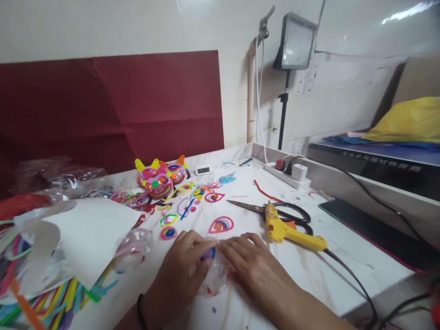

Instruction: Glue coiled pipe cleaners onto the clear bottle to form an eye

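My left hand [184, 263] has its thumb and fingers closed around a small blue and purple piece [208, 253], seemingly bent pipe cleaner. That piece lies against a clear, rounded plastic shell [218, 275] with some red bits in it. On the shell's far right side, my right hand [252, 263] presses with its fingers together. The fingers partly hide both the shell and the blue piece. Just beyond my hands lies a pink-rimmed eye shape with an orange centre [221, 225]. Left of it is a round eye shape with a blue centre [168, 233].
A yellow glue gun [292, 234] and black-handled scissors [254, 208] lie to the right. Several pipe cleaners [62, 298] and white paper [92, 233] cover the left. Finished colourful animal faces [156, 183] stand at the back, and a power strip [287, 176] sits behind right.
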`<state>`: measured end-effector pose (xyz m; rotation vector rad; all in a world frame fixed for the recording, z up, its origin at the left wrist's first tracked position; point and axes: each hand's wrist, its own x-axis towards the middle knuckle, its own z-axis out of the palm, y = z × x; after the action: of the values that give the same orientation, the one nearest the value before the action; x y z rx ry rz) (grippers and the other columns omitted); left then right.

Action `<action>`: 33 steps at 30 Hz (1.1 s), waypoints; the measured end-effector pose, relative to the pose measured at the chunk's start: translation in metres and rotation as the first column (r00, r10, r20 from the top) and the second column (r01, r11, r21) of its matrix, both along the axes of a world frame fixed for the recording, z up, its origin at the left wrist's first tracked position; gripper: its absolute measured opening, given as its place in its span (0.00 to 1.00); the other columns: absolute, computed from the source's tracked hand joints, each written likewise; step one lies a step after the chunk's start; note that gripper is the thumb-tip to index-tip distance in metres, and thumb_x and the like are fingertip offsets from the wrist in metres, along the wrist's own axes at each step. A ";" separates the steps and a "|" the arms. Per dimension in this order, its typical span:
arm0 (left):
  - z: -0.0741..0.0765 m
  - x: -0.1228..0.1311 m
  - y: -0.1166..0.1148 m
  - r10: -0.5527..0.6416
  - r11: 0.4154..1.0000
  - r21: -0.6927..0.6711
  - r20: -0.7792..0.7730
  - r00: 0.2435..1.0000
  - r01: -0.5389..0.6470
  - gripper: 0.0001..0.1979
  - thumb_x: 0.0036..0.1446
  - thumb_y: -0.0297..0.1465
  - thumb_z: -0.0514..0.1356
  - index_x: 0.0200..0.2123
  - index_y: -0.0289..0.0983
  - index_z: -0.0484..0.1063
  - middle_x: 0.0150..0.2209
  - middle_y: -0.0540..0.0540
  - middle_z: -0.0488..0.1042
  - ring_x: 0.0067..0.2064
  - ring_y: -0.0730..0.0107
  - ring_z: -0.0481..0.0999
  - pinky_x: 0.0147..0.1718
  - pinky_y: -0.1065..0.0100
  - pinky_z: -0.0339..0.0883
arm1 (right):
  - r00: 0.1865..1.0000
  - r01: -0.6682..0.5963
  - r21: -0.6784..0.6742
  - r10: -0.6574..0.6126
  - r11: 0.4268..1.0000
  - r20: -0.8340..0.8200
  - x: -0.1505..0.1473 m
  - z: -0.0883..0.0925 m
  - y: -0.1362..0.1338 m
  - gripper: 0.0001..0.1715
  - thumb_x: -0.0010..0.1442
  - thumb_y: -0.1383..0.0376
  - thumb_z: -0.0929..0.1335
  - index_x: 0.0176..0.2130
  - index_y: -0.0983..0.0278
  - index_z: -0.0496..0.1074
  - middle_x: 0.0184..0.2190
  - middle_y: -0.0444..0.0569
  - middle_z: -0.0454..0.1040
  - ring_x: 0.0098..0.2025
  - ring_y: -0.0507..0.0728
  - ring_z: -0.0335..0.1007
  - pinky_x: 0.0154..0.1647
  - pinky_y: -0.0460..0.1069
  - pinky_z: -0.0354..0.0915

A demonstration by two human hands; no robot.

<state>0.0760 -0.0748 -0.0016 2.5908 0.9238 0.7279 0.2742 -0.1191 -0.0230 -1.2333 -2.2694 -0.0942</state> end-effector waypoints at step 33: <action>0.003 -0.014 0.006 -0.137 0.990 -0.047 -0.108 0.985 0.133 0.23 0.66 0.26 0.50 0.62 0.50 0.58 0.48 0.48 0.67 0.48 0.63 0.66 0.48 0.61 0.62 | 0.979 0.108 0.491 -0.179 0.865 0.099 -0.016 -0.023 -0.012 0.27 0.71 0.66 0.49 0.48 0.67 0.72 0.46 0.53 0.79 0.44 0.58 0.75 0.46 0.56 0.59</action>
<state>0.0620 -0.0683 0.0013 2.6504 0.7753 0.5282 0.2586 -0.1314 -0.0457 -1.1413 -2.0785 -0.7823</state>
